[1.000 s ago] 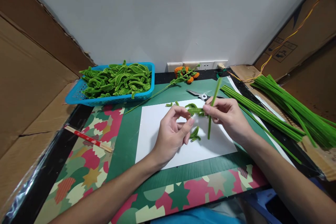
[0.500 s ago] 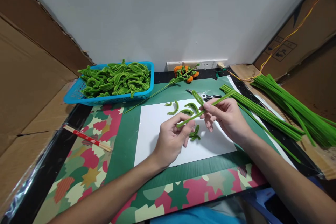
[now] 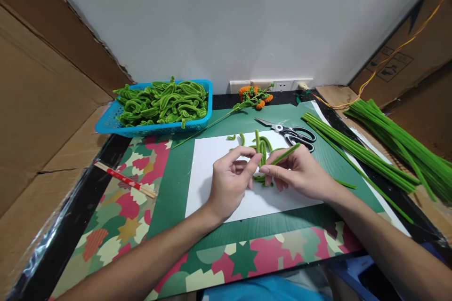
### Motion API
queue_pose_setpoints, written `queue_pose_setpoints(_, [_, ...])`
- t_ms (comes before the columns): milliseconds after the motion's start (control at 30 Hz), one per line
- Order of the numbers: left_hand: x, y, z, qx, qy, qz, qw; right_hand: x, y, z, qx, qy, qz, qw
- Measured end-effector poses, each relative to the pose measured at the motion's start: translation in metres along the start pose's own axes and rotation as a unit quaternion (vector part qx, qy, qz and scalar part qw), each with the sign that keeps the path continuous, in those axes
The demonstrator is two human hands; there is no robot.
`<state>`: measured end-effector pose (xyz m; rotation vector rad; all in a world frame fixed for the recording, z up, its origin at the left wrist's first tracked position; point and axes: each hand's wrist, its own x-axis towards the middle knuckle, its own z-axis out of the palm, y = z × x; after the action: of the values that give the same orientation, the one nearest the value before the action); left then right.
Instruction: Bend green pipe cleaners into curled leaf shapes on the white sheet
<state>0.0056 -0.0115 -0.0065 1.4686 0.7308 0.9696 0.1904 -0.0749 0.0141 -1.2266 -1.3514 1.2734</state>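
My left hand (image 3: 235,181) pinches fuzzy green stems (image 3: 257,141) over a white sheet (image 3: 208,202); one end points straight up beside a folded loop. Close against it, my right hand (image 3: 300,171) is closed on the same green piece, with a straight length (image 3: 286,154) slanting up over its fingers. Short curved green pieces (image 3: 265,143) lie on the sheet behind and beneath the fingers, partly hidden. Black-handled scissors (image 3: 287,131) rest beyond my right hand, blades toward the left.
A blue basket (image 3: 102,124) heaped with curled green pieces stands at back left. Chopsticks in a red wrapper (image 3: 123,179) lie at left. An orange flower stem (image 3: 226,115) lies at the back. Long green stems (image 3: 363,153) lie at right, near a larger bundle (image 3: 399,141).
Both hands have come closer together and slightly lower. The long green piece, earlier stretched between them, is now bent, one end upright. The scissors are more fully uncovered.
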Motion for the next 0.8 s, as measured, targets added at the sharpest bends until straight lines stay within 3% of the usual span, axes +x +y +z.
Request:
queue_pose_setpoints(300, [0.0023,0.0029,0.0004,0.007,-0.075,0.017,0.997,-0.0008,0.0001,-0.0046,-0.072,-0.002,-0.017,0.997])
queue_pose_setpoints(600, [-0.0023,-0.0007,-0.0005,0.016,-0.171,-0.065,0.983,0.0003,-0.0032,-0.0085,0.007,0.161,-0.079,0.984])
queue_pose_setpoints(800, [-0.0018,-0.0020,0.0008,-0.004,-0.169,-0.060,0.984,0.0028,-0.0028,-0.0020,0.059,0.161,-0.085,0.982])
